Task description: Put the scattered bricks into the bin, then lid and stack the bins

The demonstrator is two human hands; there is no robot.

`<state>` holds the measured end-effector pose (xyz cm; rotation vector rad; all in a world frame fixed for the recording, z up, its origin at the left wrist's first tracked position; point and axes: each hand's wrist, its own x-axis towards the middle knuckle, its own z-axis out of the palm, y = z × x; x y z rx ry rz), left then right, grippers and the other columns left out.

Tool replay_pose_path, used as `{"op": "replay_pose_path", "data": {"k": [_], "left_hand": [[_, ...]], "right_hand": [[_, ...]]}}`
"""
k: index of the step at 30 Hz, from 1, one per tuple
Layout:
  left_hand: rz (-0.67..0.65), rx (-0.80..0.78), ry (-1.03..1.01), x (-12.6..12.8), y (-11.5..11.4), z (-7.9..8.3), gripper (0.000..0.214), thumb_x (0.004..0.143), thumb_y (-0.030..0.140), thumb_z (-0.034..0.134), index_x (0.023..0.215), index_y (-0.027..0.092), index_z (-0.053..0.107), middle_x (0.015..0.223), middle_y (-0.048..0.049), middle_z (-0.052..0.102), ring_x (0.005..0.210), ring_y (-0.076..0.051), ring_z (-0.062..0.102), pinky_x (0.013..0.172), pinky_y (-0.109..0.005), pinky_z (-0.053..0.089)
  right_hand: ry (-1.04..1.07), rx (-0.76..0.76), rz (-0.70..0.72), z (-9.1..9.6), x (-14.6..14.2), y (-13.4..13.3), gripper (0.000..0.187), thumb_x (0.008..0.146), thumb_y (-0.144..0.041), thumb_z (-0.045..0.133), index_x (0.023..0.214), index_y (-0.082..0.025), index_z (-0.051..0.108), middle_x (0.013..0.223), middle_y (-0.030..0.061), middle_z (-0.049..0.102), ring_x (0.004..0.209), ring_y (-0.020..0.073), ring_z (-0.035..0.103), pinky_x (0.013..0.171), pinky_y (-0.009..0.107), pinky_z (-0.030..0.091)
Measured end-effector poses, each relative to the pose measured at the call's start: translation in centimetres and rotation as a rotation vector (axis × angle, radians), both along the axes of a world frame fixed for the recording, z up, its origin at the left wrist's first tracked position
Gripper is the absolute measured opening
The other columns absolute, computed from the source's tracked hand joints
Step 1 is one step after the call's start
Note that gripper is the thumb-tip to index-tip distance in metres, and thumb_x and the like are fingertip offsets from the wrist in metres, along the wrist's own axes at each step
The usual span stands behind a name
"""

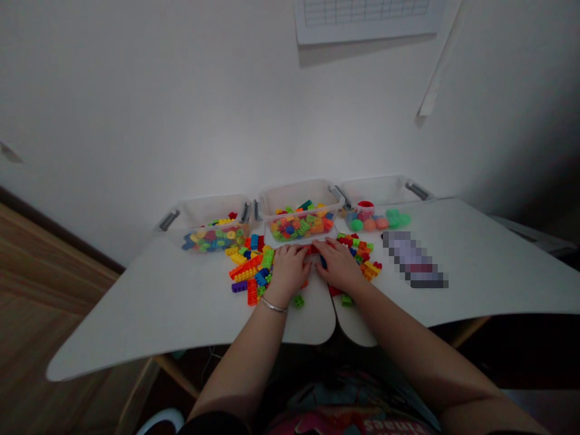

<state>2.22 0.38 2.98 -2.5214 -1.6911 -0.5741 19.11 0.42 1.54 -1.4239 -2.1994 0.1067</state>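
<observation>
My left hand (290, 270) and my right hand (339, 264) rest palm down, side by side, on a heap of coloured plastic building bricks at the middle of the white table (172, 302). Their fingers curl over bricks near a red piece between the hands; what they grip is hidden. A silver bracelet (273, 306) circles my left wrist. A pile of yellow, orange, blue and green bricks (252, 267) lies left of my left hand. A smaller pile of red and green bricks (365, 257) lies right of my right hand.
Three clear plastic bins stand along the wall: the left bin (205, 212) holds round coloured pieces, the middle bin (296, 194) mixed bricks, the right bin (385, 188) round green and pink pieces. A blurred dark object (414, 260) lies at the right. Loose green bricks (298, 300) sit near the table's front edge.
</observation>
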Motion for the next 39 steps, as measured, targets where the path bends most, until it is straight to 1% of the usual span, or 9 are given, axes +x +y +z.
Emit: {"op": "replay_pose_path", "data": {"k": [8, 14, 18, 21, 27, 31, 34, 37, 39], "left_hand": [[0.009, 0.02, -0.007, -0.2, -0.1, -0.3, 0.031, 0.089, 0.033, 0.054, 0.116, 0.022, 0.065, 0.116, -0.0072, 0.064, 0.108, -0.026, 0.052, 0.097, -0.042, 0.038], [0.075, 0.035, 0.039, 0.3, -0.3, 0.9, 0.026, 0.091, 0.031, 0.051, 0.11, 0.02, 0.067, 0.111, -0.0071, 0.065, 0.104, -0.025, 0.053, 0.092, -0.041, 0.04], [-0.022, 0.042, 0.108, 1.1, 0.2, 1.9, 0.027, 0.09, 0.031, 0.054, 0.112, 0.022, 0.066, 0.111, -0.0075, 0.066, 0.106, -0.026, 0.052, 0.092, -0.042, 0.04], [-0.101, 0.05, 0.179, 1.7, 0.8, 1.8, 0.024, 0.09, 0.029, 0.052, 0.105, 0.02, 0.07, 0.105, -0.0085, 0.067, 0.104, -0.026, 0.052, 0.092, -0.043, 0.04], [-0.091, 0.028, 0.181, 2.3, 1.8, 1.2, 0.02, 0.088, 0.028, 0.056, 0.092, 0.018, 0.073, 0.101, -0.0089, 0.067, 0.1, -0.027, 0.054, 0.086, -0.041, 0.043], [-0.094, -0.009, 0.078, 1.6, 1.5, 1.8, 0.019, 0.082, 0.032, 0.066, 0.093, 0.018, 0.072, 0.097, -0.0084, 0.069, 0.099, -0.026, 0.056, 0.088, -0.04, 0.045], [-0.11, -0.013, -0.116, 0.9, 0.9, 2.8, 0.017, 0.08, 0.031, 0.068, 0.091, 0.018, 0.07, 0.086, -0.0069, 0.069, 0.09, -0.023, 0.059, 0.083, -0.037, 0.049], [-0.245, 0.104, -0.433, 0.1, 0.4, 4.2, 0.017, 0.082, 0.028, 0.067, 0.097, 0.019, 0.067, 0.089, -0.0048, 0.068, 0.081, -0.017, 0.06, 0.075, -0.031, 0.051], [-0.28, 0.234, -0.615, -0.4, 0.5, 5.4, 0.019, 0.084, 0.029, 0.065, 0.1, 0.02, 0.065, 0.093, -0.0043, 0.068, 0.079, -0.015, 0.06, 0.071, -0.028, 0.051]], "right_hand": [[0.001, 0.042, 0.019, -0.1, 0.2, 0.2, 0.039, 0.084, -0.024, 0.054, 0.121, -0.013, 0.061, 0.121, 0.0118, 0.066, 0.119, 0.0268, 0.051, 0.108, 0.044, 0.038], [0.062, 0.073, -0.006, -0.2, 0.3, 0.2, 0.029, 0.086, -0.022, 0.052, 0.111, -0.015, 0.065, 0.109, 0.0103, 0.069, 0.108, 0.0248, 0.058, 0.099, 0.04, 0.044], [0.094, 0.091, -0.023, -0.3, 0.3, 0.2, 0.03, 0.085, -0.021, 0.052, 0.112, -0.014, 0.064, 0.11, 0.0117, 0.069, 0.106, 0.0252, 0.059, 0.098, 0.04, 0.045], [0.115, 0.091, -0.02, -0.5, 0.4, 0.3, 0.031, 0.084, -0.02, 0.053, 0.112, -0.014, 0.064, 0.112, 0.0121, 0.068, 0.107, 0.0258, 0.058, 0.099, 0.042, 0.045], [0.172, 0.108, -0.032, -0.7, 0.5, 0.2, 0.031, 0.083, -0.018, 0.052, 0.111, -0.015, 0.064, 0.11, 0.0125, 0.068, 0.105, 0.0259, 0.059, 0.098, 0.044, 0.045], [0.261, 0.126, -0.074, -0.7, 0.6, 0.2, 0.03, 0.083, -0.017, 0.051, 0.111, -0.014, 0.063, 0.108, 0.0123, 0.068, 0.104, 0.026, 0.058, 0.097, 0.043, 0.046], [0.304, 0.129, -0.109, -0.7, 0.7, 0.2, 0.03, 0.084, -0.018, 0.05, 0.111, -0.014, 0.063, 0.108, 0.0123, 0.068, 0.105, 0.0265, 0.058, 0.097, 0.044, 0.046], [0.304, 0.106, -0.106, -0.6, 0.7, 0.2, 0.031, 0.084, -0.017, 0.05, 0.112, -0.015, 0.063, 0.109, 0.0117, 0.068, 0.105, 0.0265, 0.058, 0.096, 0.044, 0.046], [0.297, 0.099, -0.105, -0.6, 0.7, 0.1, 0.031, 0.083, -0.017, 0.05, 0.112, -0.015, 0.063, 0.109, 0.0119, 0.068, 0.105, 0.0263, 0.058, 0.097, 0.044, 0.046]]}}
